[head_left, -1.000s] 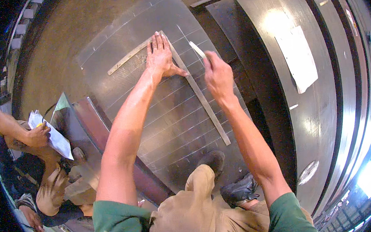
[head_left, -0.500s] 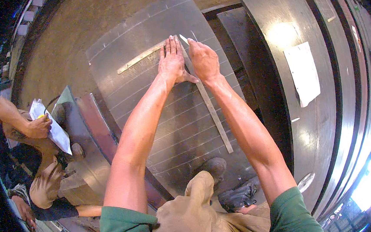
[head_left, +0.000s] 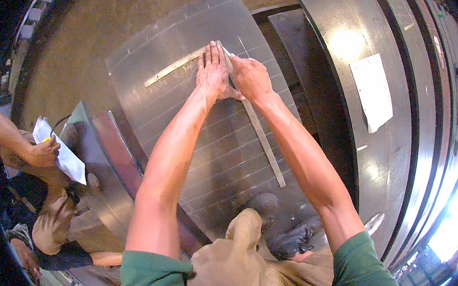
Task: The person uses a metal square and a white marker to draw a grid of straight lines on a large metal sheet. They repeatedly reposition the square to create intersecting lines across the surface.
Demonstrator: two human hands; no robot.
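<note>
An L-shaped metal square (head_left: 264, 143) lies on a dark steel plate (head_left: 190, 127) scored with several pale parallel lines. My left hand (head_left: 213, 81) presses flat over the square's corner, fingers stretched forward and thumb out to the right along the long arm. Just right of it, my right hand (head_left: 252, 77) is closed on a slim white marking chalk (head_left: 225, 49), its tip near the square's corner. My right fingers partly cover the chalk. The square's other arm reaches left across the plate.
At left, another person's hand (head_left: 45, 153) holds white papers (head_left: 69, 162) and something yellow. Long steel plates (head_left: 386, 157) stand to the right, one bearing a white sheet (head_left: 371, 93). My shoe (head_left: 293, 241) is on the plate's near end.
My right hand has shifted slightly down and left, closer to my left hand and the square's edge. My left hand stays pressed on the square.
</note>
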